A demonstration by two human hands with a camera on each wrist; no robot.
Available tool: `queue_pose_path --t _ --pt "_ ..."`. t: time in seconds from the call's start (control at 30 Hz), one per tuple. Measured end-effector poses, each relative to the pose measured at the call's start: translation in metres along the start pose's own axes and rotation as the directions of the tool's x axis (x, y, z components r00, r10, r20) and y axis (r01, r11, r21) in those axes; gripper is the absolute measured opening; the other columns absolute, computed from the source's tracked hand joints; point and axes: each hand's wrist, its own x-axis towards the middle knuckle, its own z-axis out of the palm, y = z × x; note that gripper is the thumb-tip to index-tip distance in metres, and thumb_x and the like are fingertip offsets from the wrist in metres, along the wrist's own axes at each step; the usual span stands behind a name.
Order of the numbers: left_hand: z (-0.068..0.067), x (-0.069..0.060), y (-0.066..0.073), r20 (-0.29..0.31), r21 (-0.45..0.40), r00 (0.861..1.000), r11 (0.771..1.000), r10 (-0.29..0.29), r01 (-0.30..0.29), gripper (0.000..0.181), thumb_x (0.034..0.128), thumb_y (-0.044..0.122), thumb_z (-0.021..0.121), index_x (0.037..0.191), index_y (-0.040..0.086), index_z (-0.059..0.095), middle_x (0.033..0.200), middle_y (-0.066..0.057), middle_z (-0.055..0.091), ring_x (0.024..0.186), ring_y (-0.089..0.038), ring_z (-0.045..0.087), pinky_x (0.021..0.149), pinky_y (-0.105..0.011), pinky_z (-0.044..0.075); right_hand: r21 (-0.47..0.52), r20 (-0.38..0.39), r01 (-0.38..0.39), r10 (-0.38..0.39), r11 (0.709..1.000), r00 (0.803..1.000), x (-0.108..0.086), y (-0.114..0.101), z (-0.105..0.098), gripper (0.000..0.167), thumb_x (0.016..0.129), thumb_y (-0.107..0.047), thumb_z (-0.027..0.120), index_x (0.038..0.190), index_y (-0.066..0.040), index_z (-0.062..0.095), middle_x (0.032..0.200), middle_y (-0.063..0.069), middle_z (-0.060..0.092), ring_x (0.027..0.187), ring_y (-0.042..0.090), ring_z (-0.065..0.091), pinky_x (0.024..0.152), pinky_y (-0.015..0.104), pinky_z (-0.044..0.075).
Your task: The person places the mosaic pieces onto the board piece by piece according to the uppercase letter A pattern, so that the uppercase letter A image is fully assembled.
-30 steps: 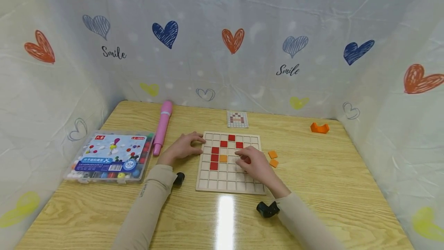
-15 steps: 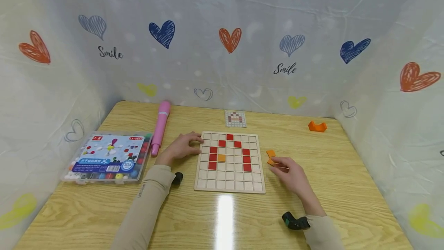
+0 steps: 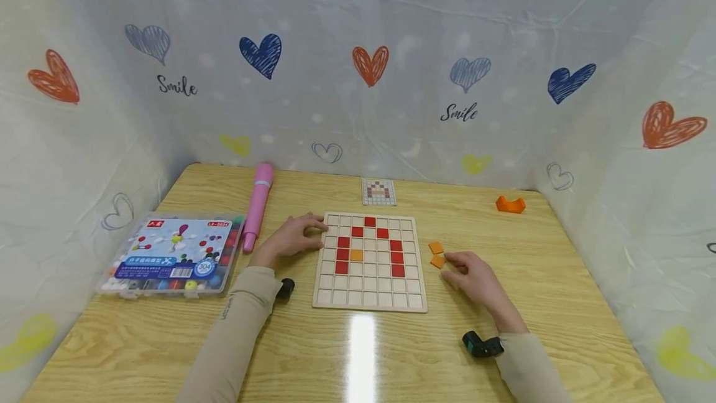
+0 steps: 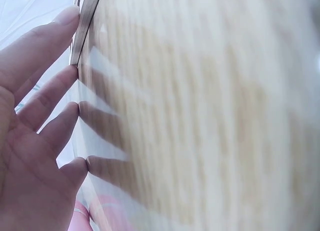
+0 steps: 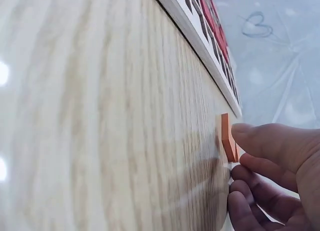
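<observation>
The wooden grid board [image 3: 370, 300] lies flat in the middle of the table, with several red tiles and one orange tile [image 3: 355, 255] set in its cells. My left hand [image 3: 291, 238] rests at the board's left edge; in the left wrist view its thumb touches the board's side and the fingertips stand on the table. To the right of the board lie two loose orange tiles. The farther tile [image 3: 436, 247] is untouched. My right hand [image 3: 477, 278] is at the nearer tile [image 3: 437, 260], thumb and fingers spread beside its edge, the tile still on the table.
A small pattern card [image 3: 378, 192] lies behind the board. On the left are a pink microphone-shaped stick [image 3: 258, 207] and a clear box [image 3: 173, 254] of coloured balls. An orange curved piece [image 3: 511, 204] sits at the back right. A patterned curtain [image 3: 335, 11] encloses the table.
My right hand has moved off the board to the right, down to the loose orange tiles, uncovering red tiles in the board's right side. My left hand has stayed put.
</observation>
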Motion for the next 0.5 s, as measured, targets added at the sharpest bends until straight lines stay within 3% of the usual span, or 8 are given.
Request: queue_pose_path --t 0.5 --pt "-0.001 -0.001 0.003 -0.002 -0.005 1.0 1.0 0.005 -0.005 0.039 0.0901 0.017 0.071 0.127 0.006 0.065 0.149 -0.017 0.043 0.147 -0.037 0.017 0.118 -0.058 -0.003 0.0 -0.042 -0.005 0.005 1.0 0.999 0.013 0.001 0.008 0.025 0.089 -0.008 0.071 0.112 0.0 0.069 0.11 0.015 0.064 0.097 0.028 0.064 0.086 0.045 0.054"
